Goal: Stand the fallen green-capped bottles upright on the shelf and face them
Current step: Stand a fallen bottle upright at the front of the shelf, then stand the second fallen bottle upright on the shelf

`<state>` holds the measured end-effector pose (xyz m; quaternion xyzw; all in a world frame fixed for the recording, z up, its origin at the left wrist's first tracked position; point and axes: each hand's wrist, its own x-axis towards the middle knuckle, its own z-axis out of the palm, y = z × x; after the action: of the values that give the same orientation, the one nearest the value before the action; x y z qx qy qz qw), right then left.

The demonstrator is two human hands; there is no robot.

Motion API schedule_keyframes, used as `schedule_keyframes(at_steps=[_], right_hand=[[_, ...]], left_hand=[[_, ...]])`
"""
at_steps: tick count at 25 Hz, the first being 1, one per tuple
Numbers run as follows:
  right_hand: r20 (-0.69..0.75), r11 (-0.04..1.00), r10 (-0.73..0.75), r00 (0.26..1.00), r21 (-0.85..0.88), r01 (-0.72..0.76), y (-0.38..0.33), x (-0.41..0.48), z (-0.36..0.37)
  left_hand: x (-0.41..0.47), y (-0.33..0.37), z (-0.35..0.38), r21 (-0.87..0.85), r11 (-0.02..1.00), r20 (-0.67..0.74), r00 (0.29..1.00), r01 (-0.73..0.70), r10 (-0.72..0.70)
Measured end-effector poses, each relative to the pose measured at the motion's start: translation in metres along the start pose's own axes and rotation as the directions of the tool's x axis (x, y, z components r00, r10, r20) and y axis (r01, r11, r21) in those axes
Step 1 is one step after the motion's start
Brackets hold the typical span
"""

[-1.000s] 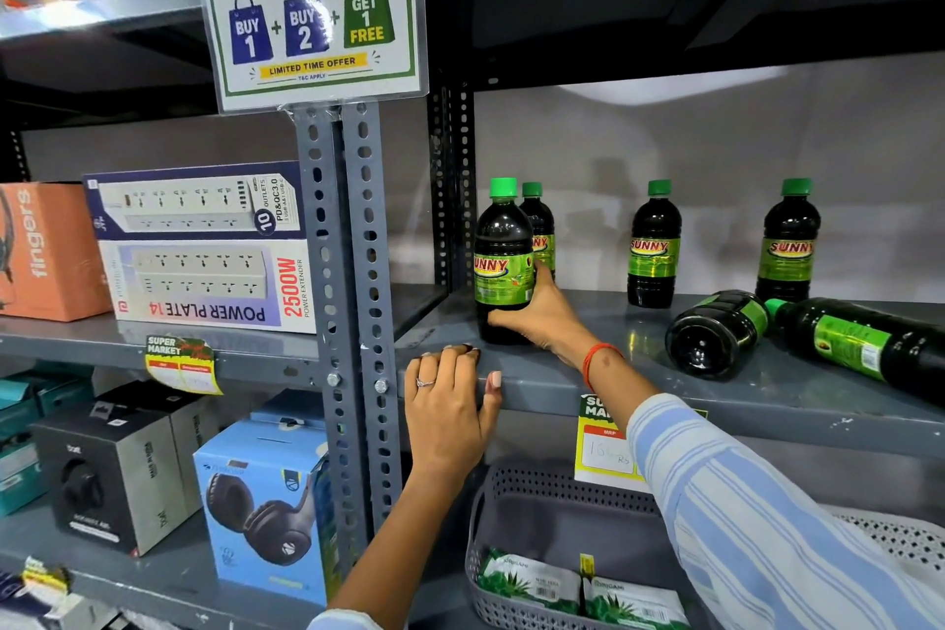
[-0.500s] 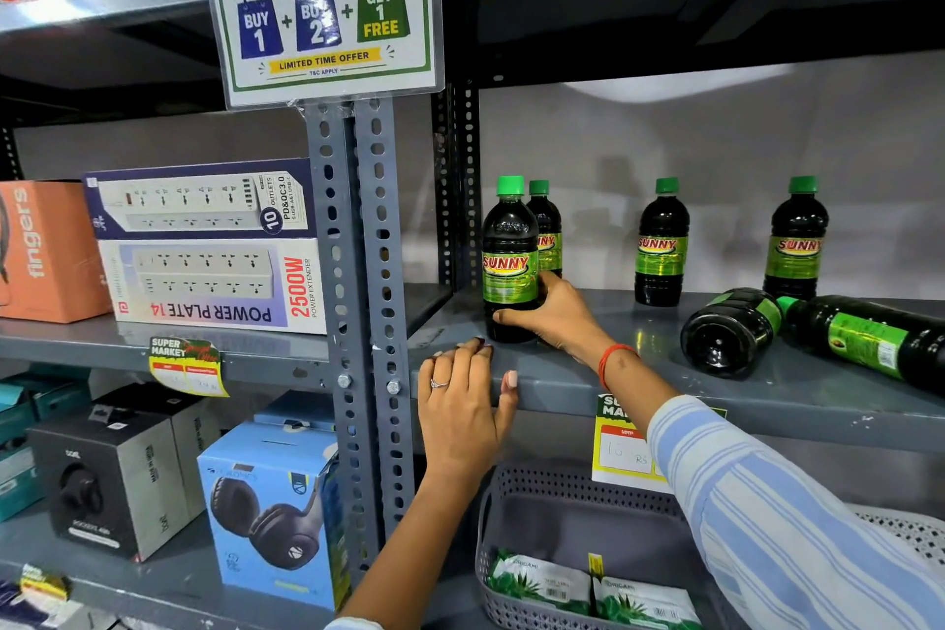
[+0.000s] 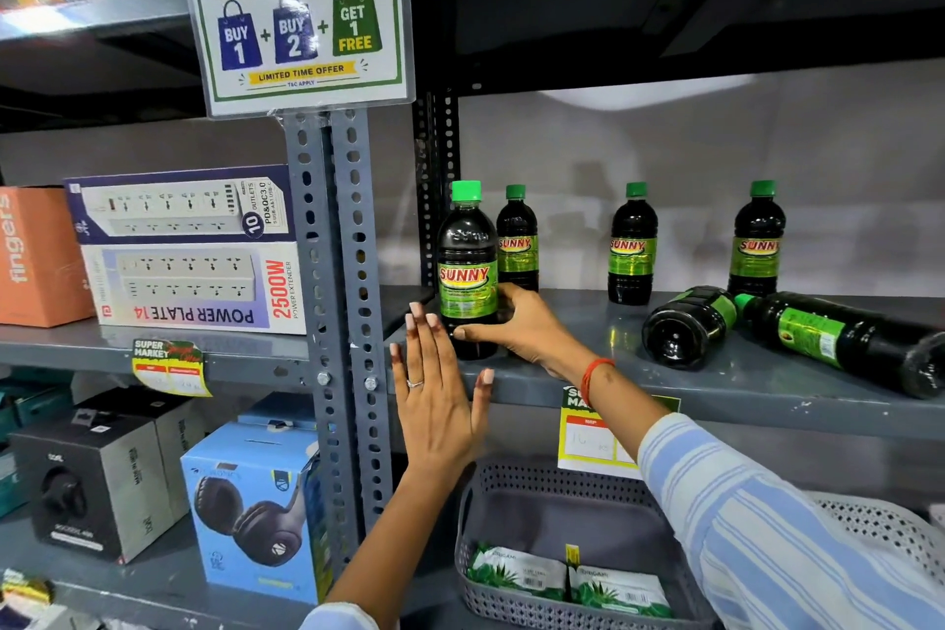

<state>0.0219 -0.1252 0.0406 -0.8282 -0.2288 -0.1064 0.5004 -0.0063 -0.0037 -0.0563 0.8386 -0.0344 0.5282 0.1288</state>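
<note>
The right hand (image 3: 516,327) wraps the lower body of an upright Sunny bottle (image 3: 468,271) at the shelf (image 3: 716,389) front edge, left hand (image 3: 434,404) flat and empty; full, rigid, likely slippery, so grasp mid-label.

A single head-worn camera looks forward and slightly down at a grey metal shelf (image 3: 716,389) from close range, near enough that both forearms reach in from the bottom edge. The wide lens bows the upright post (image 3: 337,271) (no second view exists to share anything).
</note>
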Motion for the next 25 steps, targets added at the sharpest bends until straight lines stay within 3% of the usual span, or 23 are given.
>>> schedule_keyframes(at_steps=[4, 6, 8, 10, 12, 14, 16, 18, 21, 23, 25], right_hand=[[0.024, 0.993, 0.017, 1.0, 0.115, -0.019, -0.013, -0.016, -0.007], [-0.103, 0.994, -0.013, 0.995, 0.109, 0.024, -0.022, -0.026, -0.016], [-0.315, 0.984, -0.145, 0.938, -0.147, 0.102, -0.026, -0.039, -0.041], [-0.423, 0.905, -0.249, 0.871, -0.421, 0.054, -0.022, -0.051, -0.077], [-0.473, 0.788, -0.208, 0.856, -0.6, -0.14, -0.011, -0.061, -0.118], [-0.499, 0.678, -0.031, 0.866, -0.647, -0.348, 0.003, -0.071, -0.151], [-0.453, 0.718, 0.269, 0.85, -0.494, -0.49, 0.015, -0.073, -0.168], [-0.31, 0.8, 0.512, 0.801, -0.169, -0.576, 0.019, -0.069, -0.171], [-0.23, 0.804, 0.593, 0.772, 0.121, -0.582, 0.03, -0.053, -0.171], [-0.234, 0.805, 0.593, 0.771, 0.185, -0.563, 0.033, -0.046, -0.168], [-0.307, 0.832, 0.55, 0.777, 0.121, -0.541, 0.03, -0.048, -0.16]], left_hand=[[0.0, 0.006, -0.006, -0.006, 0.999, 0.041, 0.999, 0.034, -0.033], [0.001, 0.012, -0.009, -0.007, 1.0, 0.063, 0.998, -0.004, 0.004], [0.002, 0.031, -0.01, -0.017, 0.997, 0.081, 0.994, -0.069, 0.07], [0.002, 0.052, -0.011, -0.059, 0.993, 0.092, 0.99, -0.106, 0.111], [0.001, 0.069, -0.01, -0.112, 0.984, 0.105, 0.983, -0.141, 0.153], [0.001, 0.086, -0.01, -0.128, 0.975, 0.133, 0.971, -0.181, 0.197], [0.003, 0.103, -0.009, -0.118, 0.979, 0.148, 0.972, -0.168, 0.184], [0.007, 0.118, -0.01, -0.071, 0.989, 0.168, 0.976, -0.126, 0.136], [0.011, 0.129, -0.011, 0.017, 0.991, 0.206, 0.97, -0.134, 0.128], [0.01, 0.129, -0.011, 0.043, 0.987, 0.21, 0.968, -0.153, 0.14], [0.008, 0.127, -0.008, 0.042, 0.985, 0.199, 0.967, -0.17, 0.158]])
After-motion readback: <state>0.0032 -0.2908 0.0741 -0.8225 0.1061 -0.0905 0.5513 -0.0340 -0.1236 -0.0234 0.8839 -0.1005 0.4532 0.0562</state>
